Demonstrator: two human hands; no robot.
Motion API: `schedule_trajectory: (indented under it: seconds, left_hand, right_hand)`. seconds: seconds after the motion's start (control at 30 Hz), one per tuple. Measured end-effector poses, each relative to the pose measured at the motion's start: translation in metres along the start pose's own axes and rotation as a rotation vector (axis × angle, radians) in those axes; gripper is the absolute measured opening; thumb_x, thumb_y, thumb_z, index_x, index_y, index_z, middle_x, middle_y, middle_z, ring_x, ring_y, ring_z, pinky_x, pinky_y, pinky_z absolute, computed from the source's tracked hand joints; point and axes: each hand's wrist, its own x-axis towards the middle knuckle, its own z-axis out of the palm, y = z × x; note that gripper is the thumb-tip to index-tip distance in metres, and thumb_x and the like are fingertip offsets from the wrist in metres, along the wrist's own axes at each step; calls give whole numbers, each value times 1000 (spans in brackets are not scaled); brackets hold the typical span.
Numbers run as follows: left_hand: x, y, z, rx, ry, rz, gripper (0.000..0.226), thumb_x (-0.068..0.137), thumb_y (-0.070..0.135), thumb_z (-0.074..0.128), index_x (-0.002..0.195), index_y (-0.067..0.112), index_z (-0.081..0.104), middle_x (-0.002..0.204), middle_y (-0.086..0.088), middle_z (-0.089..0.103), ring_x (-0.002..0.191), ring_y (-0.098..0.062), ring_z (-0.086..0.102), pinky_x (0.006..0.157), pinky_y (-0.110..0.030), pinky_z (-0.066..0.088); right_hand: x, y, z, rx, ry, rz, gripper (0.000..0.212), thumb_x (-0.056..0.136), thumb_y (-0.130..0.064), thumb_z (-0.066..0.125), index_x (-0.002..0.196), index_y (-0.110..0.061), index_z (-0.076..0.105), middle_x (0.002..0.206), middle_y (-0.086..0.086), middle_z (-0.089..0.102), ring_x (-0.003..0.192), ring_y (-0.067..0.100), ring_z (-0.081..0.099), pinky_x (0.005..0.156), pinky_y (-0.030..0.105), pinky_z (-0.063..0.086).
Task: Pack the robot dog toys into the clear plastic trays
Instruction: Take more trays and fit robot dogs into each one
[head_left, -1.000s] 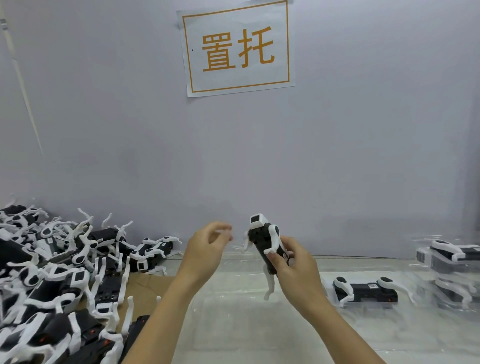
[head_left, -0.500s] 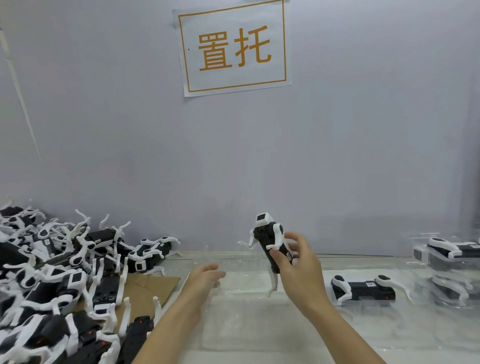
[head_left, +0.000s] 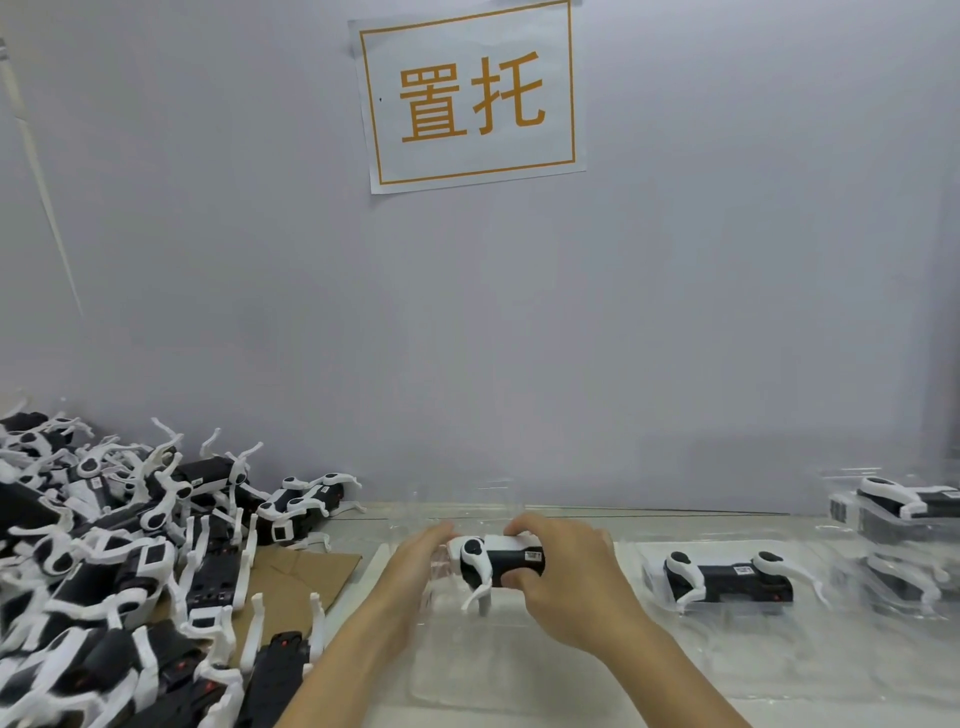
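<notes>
Two hands: right (head_left: 566, 587) gripping robot dog toy (head_left: 498, 564), left (head_left: 415, 566) open, below sign (head_left: 470, 98) "置托".

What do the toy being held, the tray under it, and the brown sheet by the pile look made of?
Held toy: seemingly hard moulded plastic, matte black body, glossy white legs. Tray: thin clear plastic, see-through with glare. Brown sheet: likely cardboard, flat, dull.
</notes>
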Motion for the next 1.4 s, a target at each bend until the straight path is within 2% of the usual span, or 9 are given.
schedule_trajectory:
  seconds: [0.13, 0.23, 0.33, 0.47, 0.73, 1.1, 1.27, 1.33, 1.4]
  left_hand:
    - [2, -3, -1, 85, -19, 31, 26, 91, 35, 58, 97, 12, 67, 98, -10, 67, 89, -24, 65, 78, -35, 48]
    - [3, -4, 0, 98, -8, 32, 30, 91, 35, 58, 100, 8, 68, 103, -12, 69, 101, -27, 67, 83, -38, 49]
    - [2, -4, 1, 99, -19, 66, 21, 93, 31, 59, 93, 13, 69, 94, -3, 69, 95, -20, 67, 75, -31, 48]
    - [3, -4, 1, 115, -6, 85, 18, 94, 24, 60, 95, 12, 72, 95, 1, 69, 96, -17, 64, 77, -30, 44]
    - [8, -7, -1, 79, -32, 41, 16, 95, 28, 59, 98, 15, 68, 95, 0, 70, 98, -19, 66, 79, -33, 46]
    - [11, -9, -2, 162, -25, 61, 13, 97, 21, 58, 103, 15, 67, 98, -1, 68, 95, -19, 62, 81, -32, 45]
    - [10, -9, -3, 225, -33, 78, 16, 93, 16, 65, 109, 16, 65, 114, 12, 64, 109, -14, 63, 101, -38, 47]
    - [10, -10, -4, 203, -29, 68, 15, 93, 17, 65, 107, 16, 66, 112, 9, 66, 105, -14, 64, 94, -35, 49]
    - [10, -11, -3, 154, -17, 44, 11, 94, 17, 62, 104, 15, 67, 105, 3, 69, 93, -13, 64, 74, -28, 48]
  right_hand:
    - [0, -7, 0, -30, -38, 5, 31, 86, -42, 63, 117, -37, 58, 109, -11, 63, 105, 17, 55, 87, 30, 42]
    - [-1, -9, 2, -33, -22, 38, 30, 83, -43, 63, 113, -36, 62, 105, -12, 65, 104, 17, 55, 84, 31, 44]
    - [-2, -10, 3, -33, -27, 56, 24, 85, -40, 64, 109, -36, 64, 101, -14, 62, 108, 17, 45, 87, 30, 33]
    - [-2, -11, 4, 1, -28, 76, 24, 87, -35, 68, 110, -32, 64, 100, -15, 47, 105, 14, 49, 87, 27, 40]
    - [-5, -20, 4, -76, 1, 59, 14, 88, -32, 67, 101, -27, 68, 90, -12, 43, 91, 18, 50, 70, 29, 36]
    - [-5, -22, 2, -94, -28, 142, 12, 88, -29, 68, 99, -23, 69, 98, -6, 49, 97, 22, 54, 73, 30, 43]
    - [-6, -22, 4, -111, -42, 170, 18, 88, -28, 73, 104, -22, 69, 108, -4, 55, 104, 24, 55, 78, 30, 46]
    - [-6, -22, 4, -101, -41, 185, 18, 87, -28, 73, 104, -23, 70, 106, -5, 53, 104, 23, 55, 77, 30, 45]
    - [-6, -23, 3, -95, -39, 190, 18, 86, -28, 73, 103, -24, 71, 100, -6, 49, 102, 23, 55, 74, 28, 42]
